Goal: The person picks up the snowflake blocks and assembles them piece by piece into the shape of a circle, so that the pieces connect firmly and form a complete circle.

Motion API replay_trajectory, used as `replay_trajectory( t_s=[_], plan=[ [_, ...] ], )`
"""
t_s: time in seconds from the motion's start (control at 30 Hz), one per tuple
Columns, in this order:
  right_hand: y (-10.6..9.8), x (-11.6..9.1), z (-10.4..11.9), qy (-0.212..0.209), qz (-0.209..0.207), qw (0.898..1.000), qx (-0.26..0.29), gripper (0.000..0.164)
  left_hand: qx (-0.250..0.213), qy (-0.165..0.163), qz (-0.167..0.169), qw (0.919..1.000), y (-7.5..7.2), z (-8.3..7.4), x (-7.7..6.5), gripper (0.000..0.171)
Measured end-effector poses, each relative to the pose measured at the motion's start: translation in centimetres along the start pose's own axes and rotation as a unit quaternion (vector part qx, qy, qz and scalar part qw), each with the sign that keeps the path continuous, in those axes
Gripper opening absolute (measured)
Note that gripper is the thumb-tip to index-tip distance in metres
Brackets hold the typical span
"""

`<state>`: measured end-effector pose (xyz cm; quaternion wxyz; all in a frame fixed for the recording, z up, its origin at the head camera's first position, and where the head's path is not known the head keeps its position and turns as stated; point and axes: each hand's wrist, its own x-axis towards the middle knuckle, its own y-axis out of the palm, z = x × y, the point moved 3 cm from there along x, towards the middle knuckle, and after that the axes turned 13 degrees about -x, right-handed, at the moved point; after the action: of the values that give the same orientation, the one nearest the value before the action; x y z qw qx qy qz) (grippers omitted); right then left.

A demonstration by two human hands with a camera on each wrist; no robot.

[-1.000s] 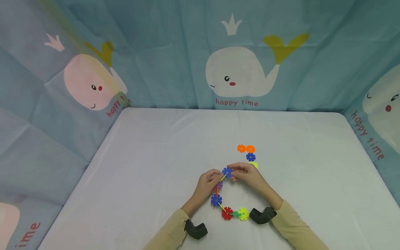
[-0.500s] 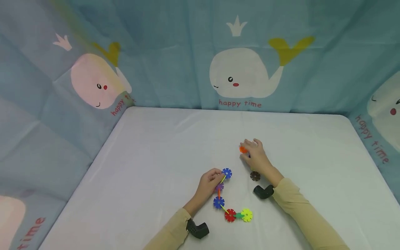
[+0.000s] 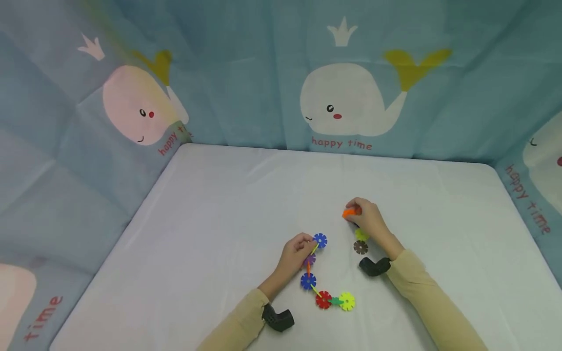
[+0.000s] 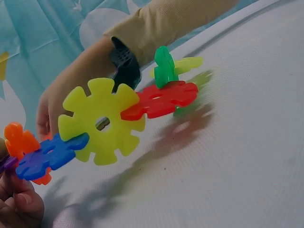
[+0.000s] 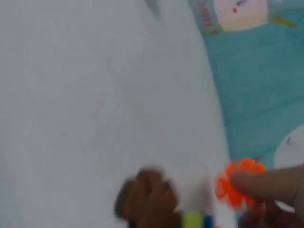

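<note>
The left hand (image 3: 293, 256) grips a multicoloured chain of interlocked notched discs (image 3: 308, 281), its near end curving right. Farther right, the right hand (image 3: 371, 219) pinches an orange notched disc (image 3: 349, 213).

Room separates chain (image 3: 308, 281) from brown disc (image 3: 361, 247) (seemingly flat).

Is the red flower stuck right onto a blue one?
No, a yellow flower sits between the red flower and the blue one.
</note>
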<state>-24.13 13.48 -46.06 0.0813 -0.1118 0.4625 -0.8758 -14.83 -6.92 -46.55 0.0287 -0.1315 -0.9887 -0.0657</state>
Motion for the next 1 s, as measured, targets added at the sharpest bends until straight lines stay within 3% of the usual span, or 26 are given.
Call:
replay_trajectory(
  t_s=[0.1, 0.3, 0.43, 0.67, 1.0],
  plan=[
    [0.0, -1.6, 0.6, -0.024, 0.025, 0.996, 0.085, 0.01, 0.005, 0.0, 0.007, 1.0, 0.2, -0.1, 0.2, 0.014],
    [0.6, -4.1, 2.8, -0.096, 0.078, 0.968, 0.216, 0.007, 0.012, 0.004, 0.002, 0.9999, 0.1, -0.3, 0.3, 0.014],
    [0.5, -4.9, 4.0, -0.117, 0.062, 0.96, 0.245, 0.008, 0.013, -0.01, -0.003, 0.9999, 0.1, -0.3, 0.1, 0.014],
    [0.8, -5.4, 4.5, -0.192, -0.024, 0.95, 0.246, 0.014, 0.005, -0.023, -0.008, 0.9997, -0.1, -0.2, 0.0, 0.016],
    [1.4, -5.7, 4.3, -0.152, -0.008, 0.942, 0.298, 0.01, -0.003, -0.025, 0.003, 0.9997, 0.1, 0.1, 0.1, 0.016]
  ],
)
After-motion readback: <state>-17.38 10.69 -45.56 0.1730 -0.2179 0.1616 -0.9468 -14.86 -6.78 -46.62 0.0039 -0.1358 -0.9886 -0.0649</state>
